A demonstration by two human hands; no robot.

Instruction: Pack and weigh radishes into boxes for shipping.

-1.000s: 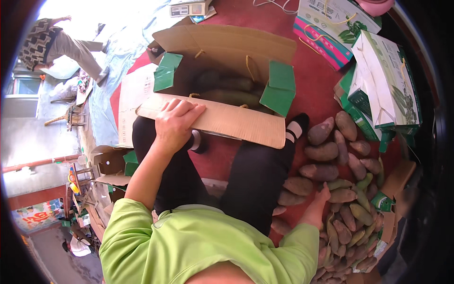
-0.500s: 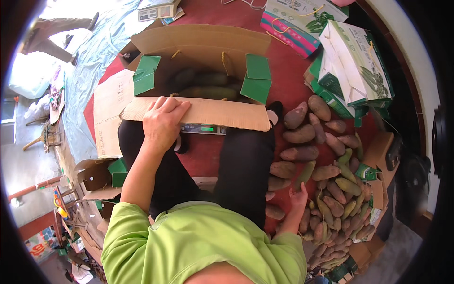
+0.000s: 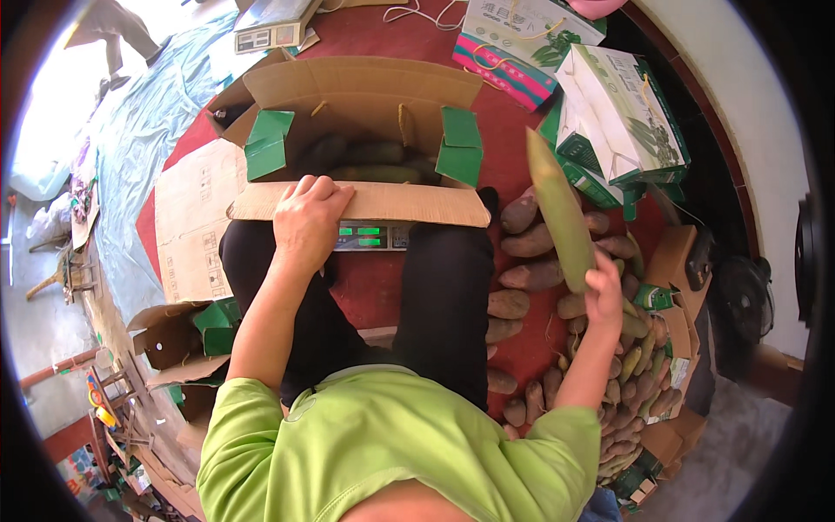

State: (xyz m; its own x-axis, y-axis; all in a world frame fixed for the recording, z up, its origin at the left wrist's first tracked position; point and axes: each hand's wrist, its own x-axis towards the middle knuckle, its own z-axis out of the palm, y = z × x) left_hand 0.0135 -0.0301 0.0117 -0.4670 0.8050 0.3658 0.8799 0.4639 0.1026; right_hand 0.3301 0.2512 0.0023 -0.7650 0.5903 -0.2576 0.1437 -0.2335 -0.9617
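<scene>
My right hand point(image 3: 604, 296) is closed round the lower end of a long green radish point(image 3: 559, 204), which points up and slightly left above the heap. My left hand point(image 3: 306, 219) grips the near flap point(image 3: 417, 202) of an open cardboard box point(image 3: 361, 80), fingers curled over its edge. Inside that box lie several dark roots and a green radish point(image 3: 378, 175), partly in shadow. A scale point(image 3: 372, 237) with a lit green display shows beneath the near flap, between my knees.
Reddish-brown and green radishes point(image 3: 532, 276) are heaped on the red floor to my right. Printed cartons point(image 3: 622, 113) stand at the far right, near a black fan point(image 3: 741, 296). Another scale point(image 3: 265, 35) is at the far left. Smaller open boxes point(image 3: 178, 335) sit left.
My right hand has taken a long green radish from the heap and raised it up and to the right. My left hand stays on the flap. The view has shifted slightly.
</scene>
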